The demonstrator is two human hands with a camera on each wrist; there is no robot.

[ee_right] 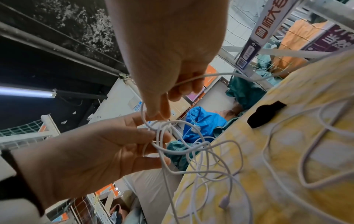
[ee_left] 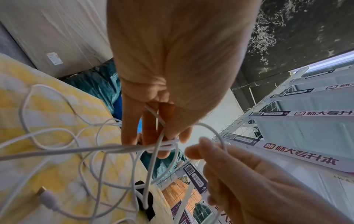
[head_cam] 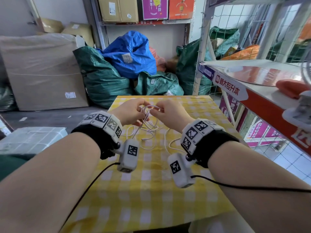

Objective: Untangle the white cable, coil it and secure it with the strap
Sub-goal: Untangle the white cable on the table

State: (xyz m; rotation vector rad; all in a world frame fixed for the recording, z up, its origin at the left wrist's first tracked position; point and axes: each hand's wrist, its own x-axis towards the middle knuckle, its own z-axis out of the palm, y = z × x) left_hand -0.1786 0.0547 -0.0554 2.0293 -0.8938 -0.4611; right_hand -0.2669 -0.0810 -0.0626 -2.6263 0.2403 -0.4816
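Observation:
A tangled white cable [head_cam: 150, 127] lies in loose loops on the yellow checked tablecloth [head_cam: 151, 190]. Its knotted part is lifted above the table between both hands. My left hand [head_cam: 142, 114] pinches a bunch of strands at the knot [ee_left: 168, 143]. My right hand [head_cam: 154, 111] pinches one loop [ee_right: 162, 122] just right of it, and the fingertips nearly touch. A white plug [ee_left: 47, 197] lies on the cloth. The black strap [ee_right: 266, 113] lies flat near the table's far edge, with cable loops over it [ee_left: 145, 201]. In the head view the hands hide the strap.
Green and blue sacks [head_cam: 131, 54] are piled behind the table's far edge. A big wrapped carton [head_cam: 42, 69] stands at the left, and a wrapped package [head_cam: 32, 138] sits low on the left. A red-edged shelf with wire mesh [head_cam: 252, 91] runs close along the right.

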